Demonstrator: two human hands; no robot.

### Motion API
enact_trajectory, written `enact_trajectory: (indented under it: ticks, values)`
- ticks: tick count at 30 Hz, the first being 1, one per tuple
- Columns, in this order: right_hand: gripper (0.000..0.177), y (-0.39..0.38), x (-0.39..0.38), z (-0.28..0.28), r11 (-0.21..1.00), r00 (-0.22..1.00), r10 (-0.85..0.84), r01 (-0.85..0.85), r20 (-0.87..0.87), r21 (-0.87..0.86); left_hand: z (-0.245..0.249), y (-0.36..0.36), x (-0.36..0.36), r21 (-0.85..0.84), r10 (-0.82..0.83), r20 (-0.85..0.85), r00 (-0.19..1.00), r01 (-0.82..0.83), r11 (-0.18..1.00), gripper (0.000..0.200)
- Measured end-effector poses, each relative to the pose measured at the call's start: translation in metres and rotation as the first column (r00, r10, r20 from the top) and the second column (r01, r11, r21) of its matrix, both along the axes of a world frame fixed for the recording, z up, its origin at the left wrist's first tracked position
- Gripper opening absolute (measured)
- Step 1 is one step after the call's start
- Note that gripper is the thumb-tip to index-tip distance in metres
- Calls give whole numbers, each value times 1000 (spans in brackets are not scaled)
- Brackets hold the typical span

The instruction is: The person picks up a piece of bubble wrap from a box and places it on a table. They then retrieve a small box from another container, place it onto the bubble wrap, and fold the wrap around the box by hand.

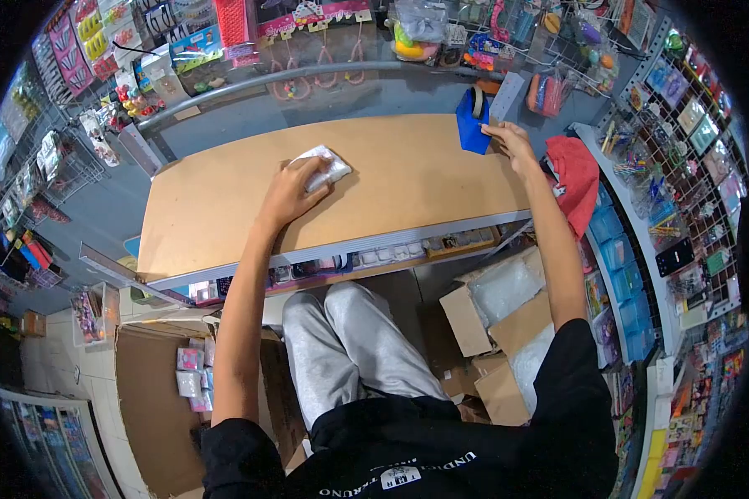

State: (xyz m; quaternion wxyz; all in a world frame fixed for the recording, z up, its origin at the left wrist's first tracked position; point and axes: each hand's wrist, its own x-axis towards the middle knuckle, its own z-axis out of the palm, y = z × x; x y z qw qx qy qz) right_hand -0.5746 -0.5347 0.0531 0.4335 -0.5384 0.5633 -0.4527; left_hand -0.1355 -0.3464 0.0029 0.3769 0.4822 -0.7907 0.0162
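My left hand is closed over a small white packet in clear plastic, which rests on the wooden tabletop. Off to the right, a blue tape dispenser with a roll of tape in its upper part stands near the table's far edge. The thumb and fingertips of my right hand are pinched at the dispenser's right side. Whether a strip of tape is between them is too small to make out.
A red cloth hangs by the table's right end. Below, an open carton with wrapped packets stands left of my legs, and opened boxes with clear plastic lie right. Hanging goods and wire racks surround the table.
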Motion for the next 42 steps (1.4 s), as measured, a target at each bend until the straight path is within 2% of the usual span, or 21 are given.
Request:
enact_trajectory:
  ticks: [2,8,11,14,17,20,23,24,27,28,32,35,38,42]
  values:
    - [22,-10,-10,-14,998,998,56,-55,-11,35,0,1,-1,-1,-2,3,1000,2,1000,30]
    - [21,12,5,-17,999,1000,-16,17,13,-36,-2,-1,1,-9,-4,12,1000,4,1000,31]
    - [18,17,11,-21,993,992,-113,115,61,-37,-2,-2,0,-4,0,6,1000,0,1000,32]
    - [22,25,17,-20,991,957,-42,75,287,-107,-3,0,-1,6,1,2,1000,-1,1000,33]
    - [13,13,22,-26,985,949,-157,172,274,-29,-2,-1,0,10,2,24,1000,-2,1000,35]
    - [12,-14,15,-58,993,984,-113,116,139,-13,0,-3,2,26,9,37,999,-10,1000,36]
    - [17,20,38,-54,987,963,-77,110,258,-115,-2,-3,-1,20,-6,12,1000,6,1000,37]
    - [8,7,33,-77,975,980,-99,130,170,-182,-2,-2,0,11,-4,-1,1000,4,1000,37]
    - [22,37,52,-78,944,993,-28,62,111,-323,-2,1,0,-44,-20,-35,999,18,999,37]
    - [35,45,58,-74,951,995,-12,42,99,-305,2,3,1,-5,-40,-33,999,40,999,37]
    - [29,79,84,-48,966,984,124,-89,132,-241,5,5,2,-22,-121,-37,992,120,993,35]
    - [31,79,96,-46,965,974,227,-223,9,-139,3,5,1,-19,-93,-66,994,92,996,34]
    - [30,74,106,-48,928,933,359,-356,8,-114,3,5,-1,-45,-92,-65,994,89,995,35]
    - [25,78,126,-45,899,898,435,-430,61,-83,5,7,-1,-16,-85,-88,992,84,996,35]
